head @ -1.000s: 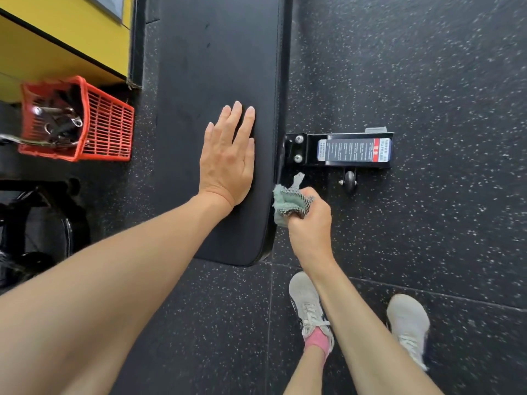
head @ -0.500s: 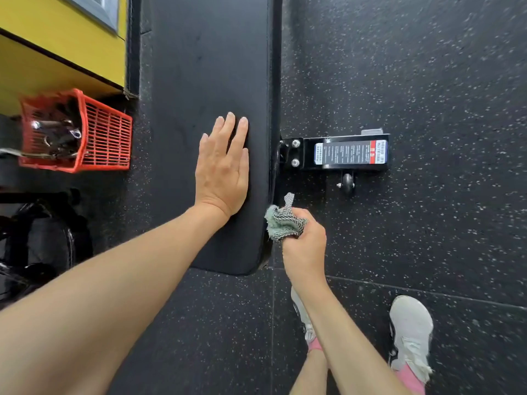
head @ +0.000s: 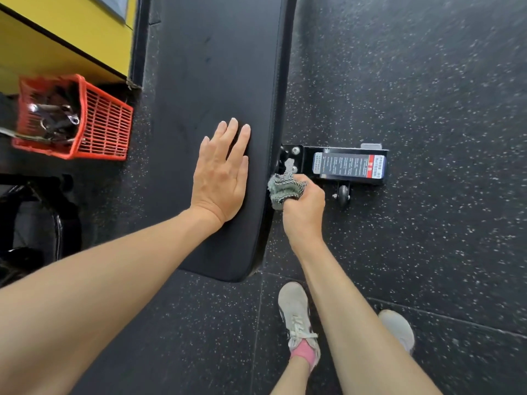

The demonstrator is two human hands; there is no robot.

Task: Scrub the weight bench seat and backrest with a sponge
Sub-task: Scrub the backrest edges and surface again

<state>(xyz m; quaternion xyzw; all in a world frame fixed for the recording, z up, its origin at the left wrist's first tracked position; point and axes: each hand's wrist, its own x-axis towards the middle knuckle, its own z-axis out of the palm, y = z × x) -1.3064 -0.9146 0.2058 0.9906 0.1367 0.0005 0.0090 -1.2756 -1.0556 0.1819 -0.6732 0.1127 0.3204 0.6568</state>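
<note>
Black padded bench (head: 216, 81) runs lengthwise away from the viewer, its rounded near end by the feet. Left hand (head: 221, 178) lies flat on the pad, fingers straight and together. Right hand (head: 303, 208) grips a bunched grey-green sponge (head: 283, 188) against the bench's right edge.

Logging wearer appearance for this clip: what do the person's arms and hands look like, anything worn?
The left arm and right arm are bare to the frame edge, no sleeves showing. The left hand and right hand wear no gloves; no watch, bracelet or ring is visible.
</note>
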